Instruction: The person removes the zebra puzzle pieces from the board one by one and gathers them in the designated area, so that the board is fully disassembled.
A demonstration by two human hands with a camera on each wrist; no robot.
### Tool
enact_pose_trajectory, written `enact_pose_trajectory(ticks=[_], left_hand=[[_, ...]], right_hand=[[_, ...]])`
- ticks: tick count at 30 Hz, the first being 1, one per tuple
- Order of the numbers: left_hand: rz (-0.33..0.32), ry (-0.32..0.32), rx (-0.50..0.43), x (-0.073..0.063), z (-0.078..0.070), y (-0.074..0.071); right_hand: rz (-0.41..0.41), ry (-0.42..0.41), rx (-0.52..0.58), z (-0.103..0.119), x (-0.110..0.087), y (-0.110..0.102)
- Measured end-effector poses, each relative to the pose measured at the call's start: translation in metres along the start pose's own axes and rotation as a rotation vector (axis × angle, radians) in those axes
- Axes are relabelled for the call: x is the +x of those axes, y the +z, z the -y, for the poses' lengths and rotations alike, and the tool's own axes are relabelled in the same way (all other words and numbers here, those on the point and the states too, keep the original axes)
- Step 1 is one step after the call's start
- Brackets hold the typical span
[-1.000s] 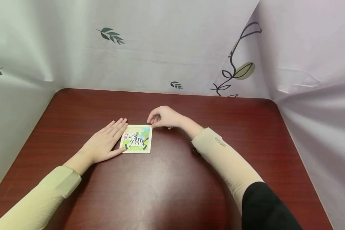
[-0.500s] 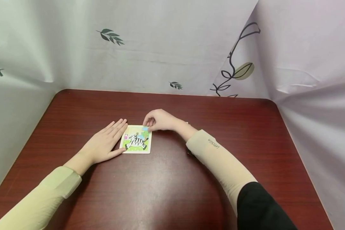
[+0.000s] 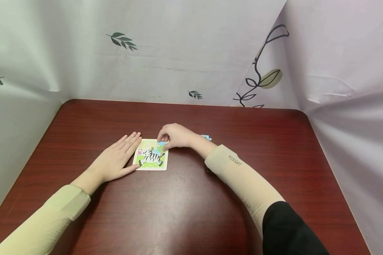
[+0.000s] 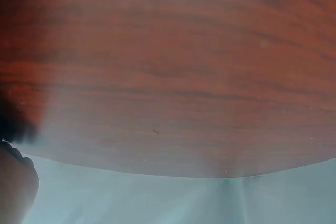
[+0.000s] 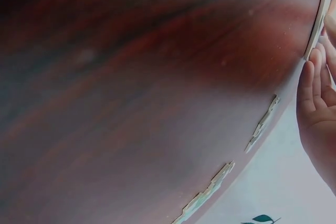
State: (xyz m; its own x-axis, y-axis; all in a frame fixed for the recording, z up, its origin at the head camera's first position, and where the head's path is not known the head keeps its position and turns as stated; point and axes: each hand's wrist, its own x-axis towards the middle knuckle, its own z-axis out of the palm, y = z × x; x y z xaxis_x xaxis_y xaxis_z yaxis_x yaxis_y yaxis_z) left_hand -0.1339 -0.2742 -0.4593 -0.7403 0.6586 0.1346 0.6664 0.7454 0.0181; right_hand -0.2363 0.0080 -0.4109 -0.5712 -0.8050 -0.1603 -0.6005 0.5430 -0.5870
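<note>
In the head view a square puzzle board (image 3: 151,169) with a zebra picture and a pale border lies flat on the table. My left hand (image 3: 118,157) lies flat along the board's left side, fingers straight, its thumb on the lower left corner. My right hand (image 3: 175,136) is over the upper right corner, pinching a blue and green puzzle piece (image 3: 161,144) between thumb and fingers. The right wrist view catches the same hand (image 5: 319,98) at the frame's right, beside the board's edge (image 5: 319,17). Only a sliver of the left hand (image 4: 18,184) shows in the left wrist view.
A loose blue puzzle piece (image 3: 205,137) shows just behind the right wrist, partly hidden by it. Two groups of loose pieces, one nearer (image 5: 207,192) and one farther (image 5: 263,124), lie on the table in the right wrist view. A pale leaf-patterned curtain (image 3: 166,53) surrounds the dark red table (image 3: 178,212).
My right hand has moved left and slightly nearer, onto the board's upper right corner with the piece. The loose piece behind its wrist has come into sight. My left hand stays put.
</note>
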Motion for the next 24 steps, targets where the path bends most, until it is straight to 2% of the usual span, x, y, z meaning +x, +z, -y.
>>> enact_pose_trajectory(ticks=[24], left_hand=[[0.008, -0.007, -0.006, 0.0007, -0.0043, -0.0031]], right_hand=[[-0.021, -0.004, -0.02, 0.0016, -0.0011, 0.0043]])
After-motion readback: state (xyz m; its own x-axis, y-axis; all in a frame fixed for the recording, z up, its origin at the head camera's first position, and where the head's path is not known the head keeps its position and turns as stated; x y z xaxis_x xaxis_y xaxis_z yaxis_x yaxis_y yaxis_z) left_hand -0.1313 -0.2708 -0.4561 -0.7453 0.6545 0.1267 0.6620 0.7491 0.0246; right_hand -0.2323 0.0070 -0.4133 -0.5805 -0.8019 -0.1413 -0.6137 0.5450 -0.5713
